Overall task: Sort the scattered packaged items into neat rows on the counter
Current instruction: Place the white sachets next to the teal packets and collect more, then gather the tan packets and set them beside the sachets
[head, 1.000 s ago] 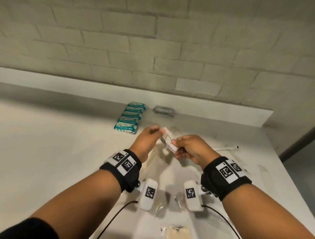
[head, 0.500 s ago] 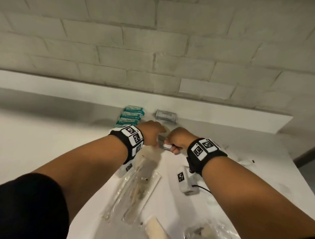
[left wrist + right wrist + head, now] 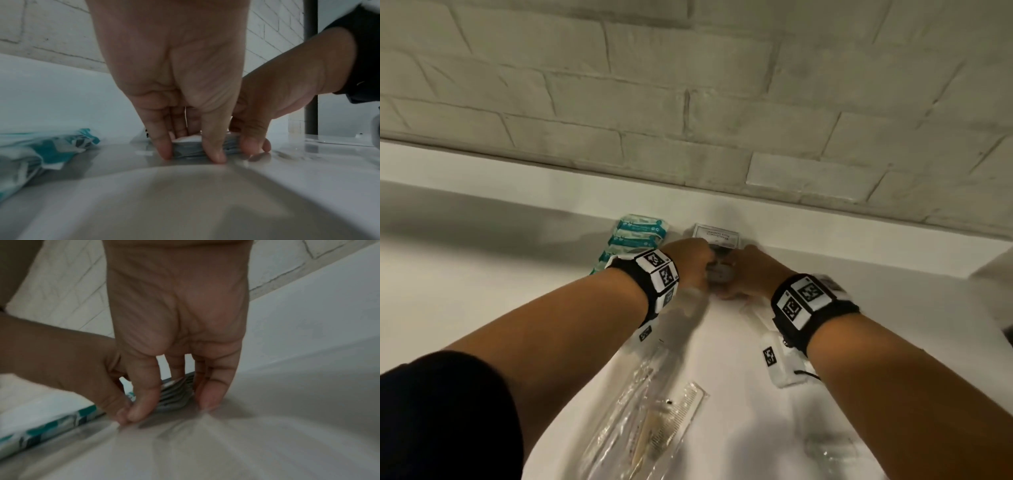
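Note:
A small flat grey-and-white packet [image 3: 719, 273] lies low on the white counter [image 3: 482, 291], just in front of a matching packet [image 3: 717, 234] by the back ledge. My left hand [image 3: 697, 265] pinches its left end and my right hand [image 3: 743, 274] pinches its right end. In the left wrist view the left hand [image 3: 191, 154] has its fingertips down around the packet [image 3: 189, 150], with the right hand [image 3: 255, 146] alongside. In the right wrist view the right hand [image 3: 174, 402] straddles the packet [image 3: 176, 394]. A row of teal packets [image 3: 635, 236] lies to the left.
Clear sachets holding a comb [image 3: 671, 418] and long items lie near me between my forearms. Another clear wrapper [image 3: 828, 448] sits at the lower right. A raised white ledge [image 3: 825, 233] and a brick wall [image 3: 688, 102] close off the back.
Both hands have carried the small packet from mid-counter toward the back wall and lowered it onto the counter in front of the matching packet. The head view has tilted forward.

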{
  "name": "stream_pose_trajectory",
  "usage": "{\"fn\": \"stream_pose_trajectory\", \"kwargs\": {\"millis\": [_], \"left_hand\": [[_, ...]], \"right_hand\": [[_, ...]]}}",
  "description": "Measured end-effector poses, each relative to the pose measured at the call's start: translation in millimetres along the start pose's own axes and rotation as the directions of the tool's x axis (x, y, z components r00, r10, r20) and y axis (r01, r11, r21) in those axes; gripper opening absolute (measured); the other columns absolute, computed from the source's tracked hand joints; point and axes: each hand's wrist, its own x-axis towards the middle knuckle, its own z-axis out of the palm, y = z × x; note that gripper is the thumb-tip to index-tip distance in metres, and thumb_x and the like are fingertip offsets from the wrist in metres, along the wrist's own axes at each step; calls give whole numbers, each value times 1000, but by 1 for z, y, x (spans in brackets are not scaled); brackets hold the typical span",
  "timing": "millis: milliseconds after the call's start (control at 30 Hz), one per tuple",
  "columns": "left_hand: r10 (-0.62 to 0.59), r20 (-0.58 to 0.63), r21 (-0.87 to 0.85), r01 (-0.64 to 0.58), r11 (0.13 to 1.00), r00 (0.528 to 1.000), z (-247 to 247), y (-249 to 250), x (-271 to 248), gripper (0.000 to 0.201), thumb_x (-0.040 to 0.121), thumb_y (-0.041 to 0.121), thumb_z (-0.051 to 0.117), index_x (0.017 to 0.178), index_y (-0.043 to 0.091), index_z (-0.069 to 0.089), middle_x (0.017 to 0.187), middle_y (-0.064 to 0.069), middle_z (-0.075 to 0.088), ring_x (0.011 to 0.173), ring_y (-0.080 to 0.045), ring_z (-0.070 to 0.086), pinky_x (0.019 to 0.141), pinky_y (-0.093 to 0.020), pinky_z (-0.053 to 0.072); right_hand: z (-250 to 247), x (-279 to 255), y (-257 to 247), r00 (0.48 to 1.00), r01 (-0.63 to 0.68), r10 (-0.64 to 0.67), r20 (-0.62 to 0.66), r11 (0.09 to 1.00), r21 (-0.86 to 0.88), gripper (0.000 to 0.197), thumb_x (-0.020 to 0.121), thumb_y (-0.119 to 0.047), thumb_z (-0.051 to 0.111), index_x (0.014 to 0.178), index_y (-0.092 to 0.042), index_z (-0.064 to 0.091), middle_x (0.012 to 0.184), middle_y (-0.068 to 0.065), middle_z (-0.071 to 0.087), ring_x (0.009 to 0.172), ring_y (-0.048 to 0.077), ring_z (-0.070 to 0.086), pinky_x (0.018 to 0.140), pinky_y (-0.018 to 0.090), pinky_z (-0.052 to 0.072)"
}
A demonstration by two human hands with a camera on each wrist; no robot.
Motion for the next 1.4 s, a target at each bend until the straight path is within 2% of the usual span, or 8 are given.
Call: {"fn": "stream_pose_trajectory", "kwargs": {"millis": [233,400,567,700,900,1033,1266,1400], "left_hand": [[-10,6,-2,10,1000,1000,-2,-2,5,34,66,25,80,90,2,69,91,-16,69,82,-32,67,72,-36,55],[-36,6,-24,36,999,999,3,-6,10,35,66,24,80,92,4,69,92,-14,70,85,-31,67,76,-37,56],[-94,-81,-69,89,994,992,7,-8,-11,65,65,33,84,121,11,59,119,-11,58,107,-29,59,89,-36,49],[-144,-239,-123,117,985,960,-4,-1,-50,50,71,41,78,110,17,56,114,-8,54,101,-26,55,86,-34,46],[-144,109,218,118,969,984,0,32,-146,27,84,45,62,86,19,55,91,2,61,84,-20,55,67,-28,39],[-261,242,304,183,935,935,34,52,-192,43,81,59,54,77,16,54,74,4,53,74,-19,52,66,-28,41],[-339,142,176,313,933,930,55,87,-216,71,71,65,66,116,13,50,100,-2,56,90,-20,56,71,-29,44],[-405,117,31,404,914,907,65,93,-216,88,66,55,78,130,7,40,123,-10,56,111,-27,56,84,-34,47]], "right_hand": [[5,3,3,997,4,-8,-72,998,-63,31,67,-26,77,92,-8,71,88,6,67,75,17,60,63,22,43],[8,0,2,996,5,-7,-84,1000,-24,26,72,-18,73,94,-6,72,91,9,69,85,22,65,65,22,45],[9,-18,14,986,-98,122,-113,975,199,81,58,-27,82,129,-15,45,119,8,57,105,26,58,83,35,53],[-6,-59,24,986,-119,144,-80,958,261,77,71,-36,77,134,-18,36,119,0,47,105,22,52,78,29,42],[-3,-154,28,997,-42,51,-61,989,141,24,83,-25,71,105,-20,63,107,1,59,84,11,58,61,9,42],[24,-233,7,975,25,-3,220,995,-95,22,74,-43,73,88,-35,58,94,-16,55,84,10,56,68,25,46],[67,-273,-3,982,47,6,188,959,-278,17,86,-30,60,102,-26,59,108,-6,52,86,16,56,67,27,43],[80,-284,-11,977,140,-88,195,952,-273,40,80,-27,68,117,-29,54,112,-5,45,89,15,50,65,25,40]]}}
